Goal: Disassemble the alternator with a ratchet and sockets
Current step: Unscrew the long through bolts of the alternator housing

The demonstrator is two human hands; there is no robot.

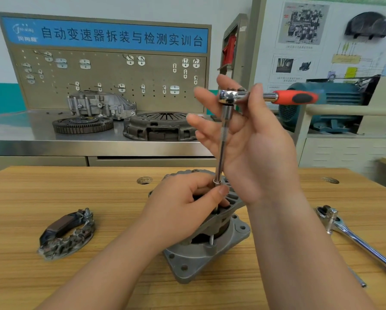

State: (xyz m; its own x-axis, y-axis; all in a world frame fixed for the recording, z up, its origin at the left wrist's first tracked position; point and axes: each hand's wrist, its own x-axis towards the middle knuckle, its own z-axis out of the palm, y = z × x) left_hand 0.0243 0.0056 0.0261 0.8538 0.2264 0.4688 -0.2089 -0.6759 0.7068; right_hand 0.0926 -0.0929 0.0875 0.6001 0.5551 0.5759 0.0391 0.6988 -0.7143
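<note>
The alternator (205,249) stands in the middle of the wooden table (75,198), near us, its flat base down. Our left hand (178,209) rests on top of it, fingers and thumb curled round the lower end of the extension (221,153), which rises nearly upright from the housing. At the top of the extension sits the ratchet (294,97), its red handle pointing right. Our right hand (254,148) is raised behind the extension with the palm towards us and the fingers straight and spread; the ratchet head lies between forefinger and thumb, and we cannot tell how firmly it is held. A rectifier (66,233) lies on the table to the left, a second ratchet (344,231) to the right. On the far steel bench (20,130) sit a flywheel (82,125) and a clutch cover (160,126), below a pegboard (111,74).
</note>
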